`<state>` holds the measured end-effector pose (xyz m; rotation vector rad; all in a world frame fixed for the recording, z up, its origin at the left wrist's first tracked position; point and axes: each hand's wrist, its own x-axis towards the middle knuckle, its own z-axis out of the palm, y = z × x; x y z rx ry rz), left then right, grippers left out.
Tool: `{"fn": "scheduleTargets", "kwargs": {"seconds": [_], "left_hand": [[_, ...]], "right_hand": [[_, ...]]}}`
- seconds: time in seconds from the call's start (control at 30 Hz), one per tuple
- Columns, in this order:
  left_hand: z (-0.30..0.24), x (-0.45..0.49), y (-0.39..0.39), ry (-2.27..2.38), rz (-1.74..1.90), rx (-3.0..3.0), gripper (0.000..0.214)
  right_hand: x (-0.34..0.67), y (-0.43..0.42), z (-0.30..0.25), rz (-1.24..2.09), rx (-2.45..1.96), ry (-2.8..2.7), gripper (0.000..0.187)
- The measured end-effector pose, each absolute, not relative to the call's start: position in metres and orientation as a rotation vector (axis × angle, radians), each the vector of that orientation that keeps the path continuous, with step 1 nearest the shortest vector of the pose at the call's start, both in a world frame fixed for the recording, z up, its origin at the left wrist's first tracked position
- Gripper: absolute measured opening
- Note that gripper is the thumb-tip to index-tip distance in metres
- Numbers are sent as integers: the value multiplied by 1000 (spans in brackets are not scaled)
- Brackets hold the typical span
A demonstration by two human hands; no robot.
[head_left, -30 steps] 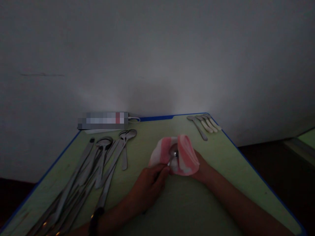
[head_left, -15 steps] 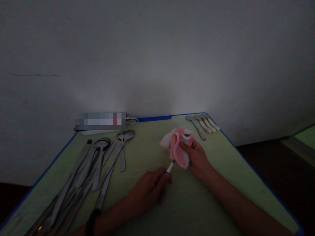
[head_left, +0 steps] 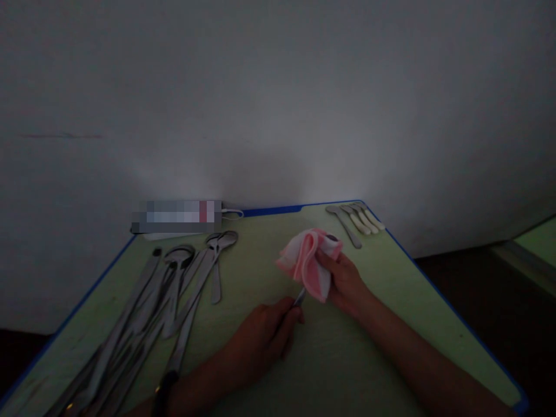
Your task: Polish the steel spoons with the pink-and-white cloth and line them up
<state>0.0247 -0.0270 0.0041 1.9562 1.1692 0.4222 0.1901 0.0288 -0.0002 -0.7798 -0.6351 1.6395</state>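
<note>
My left hand (head_left: 264,333) rests on the green table (head_left: 330,359) and pinches the handle of a small spoon (head_left: 299,297). The spoon's bowl end is hidden inside a pink and white striped cloth (head_left: 309,259). My right hand (head_left: 347,281) is closed round that cloth, folding it over the spoon just above the table. A dark band sits on my left wrist.
Several long metal spoons and utensils (head_left: 174,289) lie spread over the table's left side. A few small spoons with pale handles (head_left: 358,220) lie at the far right corner. A flat box (head_left: 176,217) sits at the back edge against the wall. The table has a blue rim.
The cloth, which lay open with the spoon's bowl showing, has been folded round the spoon by my right hand and lifted. My left hand has drawn slightly back along the handle.
</note>
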Motion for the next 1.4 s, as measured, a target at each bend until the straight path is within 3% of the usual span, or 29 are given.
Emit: {"fn": "scheduleTargets", "kwargs": {"seconds": [0.17, 0.43, 0.57, 0.73, 0.9, 1.4], "left_hand": [[8, 23, -26, 1145, 371, 1959, 31], [11, 21, -23, 1112, 395, 1997, 30], [9, 21, -24, 1108, 380, 1970, 30], [7, 22, -24, 1140, 437, 1816, 33], [7, 23, -23, 1190, 500, 1730, 34], [10, 24, -25, 1175, 394, 1982, 33]], "right_hand": [[195, 29, 5, 1490, -907, -793, 31], [206, 30, 3, 910, -1212, -1130, 25], [199, 32, -11, 1118, -1087, -974, 23], [193, 34, -8, 1297, -940, -745, 34], [194, 34, 6, 1548, -730, -545, 28], [198, 33, -1, 1505, -935, -608, 30]]}}
